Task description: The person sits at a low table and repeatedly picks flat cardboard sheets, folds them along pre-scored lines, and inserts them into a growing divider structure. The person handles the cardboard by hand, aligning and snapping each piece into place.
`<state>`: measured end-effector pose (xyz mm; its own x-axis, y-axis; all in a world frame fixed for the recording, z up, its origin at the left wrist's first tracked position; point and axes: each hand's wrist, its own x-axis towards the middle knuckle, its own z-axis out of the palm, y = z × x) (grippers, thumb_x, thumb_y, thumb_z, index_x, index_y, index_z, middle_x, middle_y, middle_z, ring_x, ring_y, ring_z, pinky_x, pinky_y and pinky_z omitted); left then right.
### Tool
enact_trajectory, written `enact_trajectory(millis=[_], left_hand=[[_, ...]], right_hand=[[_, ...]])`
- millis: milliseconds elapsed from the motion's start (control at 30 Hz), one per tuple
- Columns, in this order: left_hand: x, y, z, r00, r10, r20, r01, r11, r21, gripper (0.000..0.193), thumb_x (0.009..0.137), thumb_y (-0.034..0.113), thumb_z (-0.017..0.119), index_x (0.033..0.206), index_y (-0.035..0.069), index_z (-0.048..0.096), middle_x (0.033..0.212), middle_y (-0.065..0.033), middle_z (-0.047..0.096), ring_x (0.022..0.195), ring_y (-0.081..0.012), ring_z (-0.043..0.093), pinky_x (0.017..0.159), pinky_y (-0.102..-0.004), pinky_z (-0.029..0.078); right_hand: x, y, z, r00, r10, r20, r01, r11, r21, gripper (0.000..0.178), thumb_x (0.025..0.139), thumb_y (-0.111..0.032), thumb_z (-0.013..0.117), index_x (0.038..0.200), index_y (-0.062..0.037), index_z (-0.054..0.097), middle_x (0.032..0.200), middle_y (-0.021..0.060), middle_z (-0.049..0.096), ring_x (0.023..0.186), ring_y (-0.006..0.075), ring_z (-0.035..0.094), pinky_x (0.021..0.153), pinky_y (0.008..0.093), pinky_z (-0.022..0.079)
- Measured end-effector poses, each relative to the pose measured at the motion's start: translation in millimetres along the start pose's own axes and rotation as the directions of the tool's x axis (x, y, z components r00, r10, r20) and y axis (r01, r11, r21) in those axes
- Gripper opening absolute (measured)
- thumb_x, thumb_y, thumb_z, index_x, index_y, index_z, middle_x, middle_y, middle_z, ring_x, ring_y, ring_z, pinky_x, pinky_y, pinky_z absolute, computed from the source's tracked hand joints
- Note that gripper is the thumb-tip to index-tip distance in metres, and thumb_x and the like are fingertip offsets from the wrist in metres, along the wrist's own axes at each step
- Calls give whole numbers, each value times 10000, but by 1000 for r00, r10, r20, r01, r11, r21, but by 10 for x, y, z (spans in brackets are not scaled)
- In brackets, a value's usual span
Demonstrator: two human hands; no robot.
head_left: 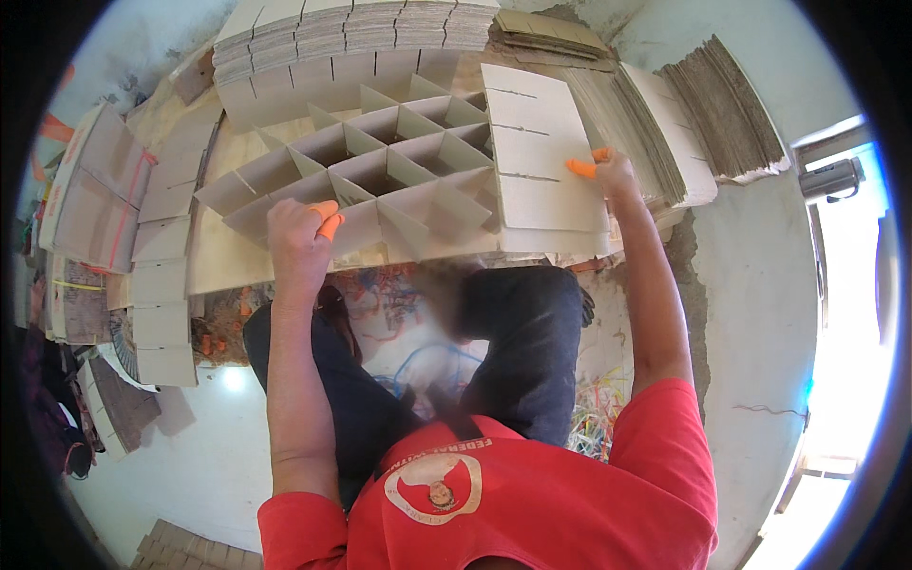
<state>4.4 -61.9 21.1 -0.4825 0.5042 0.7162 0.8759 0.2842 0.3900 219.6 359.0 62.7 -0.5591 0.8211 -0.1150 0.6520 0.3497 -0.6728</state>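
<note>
A grid of interlocked cardboard dividers (404, 220) stands on the wooden table in front of me, with open cells between its crossing strips. My left hand (296, 237), orange covers on its fingertips, is closed at the grid's near left side and pinches a strip there. At the grid's right end leans a flat slotted cardboard sheet (541, 204). My right hand (613, 179), also with orange finger covers, grips this sheet by its right edge, fingers on the upper face. The sheet hides whatever part of the grid lies behind it.
A tall stack of slotted cardboard strips (351, 33) stands at the back. More stacks (722, 109) sit at the right. Along the left lie slotted sheets (161, 242) and a strapped cardboard bundle (95, 199). The plywood table (214, 271) ends just before my knees.
</note>
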Motion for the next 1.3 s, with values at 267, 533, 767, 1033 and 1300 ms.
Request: enact_trajectory(millis=[267, 533, 767, 1033, 1300], left_hand=[[-35, 38, -59, 995, -81, 62, 79, 996, 30, 251, 678, 97, 808, 907, 57, 714, 787, -80, 668, 799, -276, 596, 870, -411, 450], [-54, 148, -480, 993, -118, -32, 122, 973, 198, 549, 602, 256, 868, 1086, 79, 678, 944, -77, 664, 975, -295, 584, 858, -423, 430], [-358, -73, -591, 926, -373, -58, 378, 911, 164, 437, 682, 172, 837, 1081, 62, 699, 1020, -114, 698, 987, -272, 611, 822, -380, 492], [-402, -127, -474, 880, -473, -38, 461, 872, -161, 135, 729, 13, 738, 861, 21, 711, 824, -133, 690, 816, -306, 607, 736, -379, 488], [-421, -182, -450, 903, -428, -48, 414, 893, -175, 136, 727, 1, 726, 858, 30, 707, 819, -122, 686, 795, -302, 600, 707, -380, 488]], right_hand=[[-76, -297, -14, 931, 365, -3, -293, 753, 589, 185, 914, -91, 557, 1036, 15, 648, 905, 79, 669, 644, 157, 623, 524, 284, 516], [178, -312, -834, 890, -115, -442, 316, 855, 412, 273, 871, -74, 688, 1130, 13, 693, 986, 90, 686, 841, 102, 614, 755, 219, 496], [-928, -2236, 250, 648, -736, -195, 741, 549, 386, 524, 864, -59, 717, 1348, 18, 533, 1071, 78, 685, 909, 93, 623, 802, 230, 521], [-1261, -2954, 1152, 483, -857, 178, 835, 512, 201, 465, 839, -6, 703, 1291, 2, 592, 711, -60, 457, 643, 19, 401, 621, 178, 405], [-1139, -3064, 1357, 477, -838, 265, 830, 528, 177, 440, 834, -13, 702, 1265, -28, 618, 665, -61, 364, 608, 45, 341, 606, 194, 388]])
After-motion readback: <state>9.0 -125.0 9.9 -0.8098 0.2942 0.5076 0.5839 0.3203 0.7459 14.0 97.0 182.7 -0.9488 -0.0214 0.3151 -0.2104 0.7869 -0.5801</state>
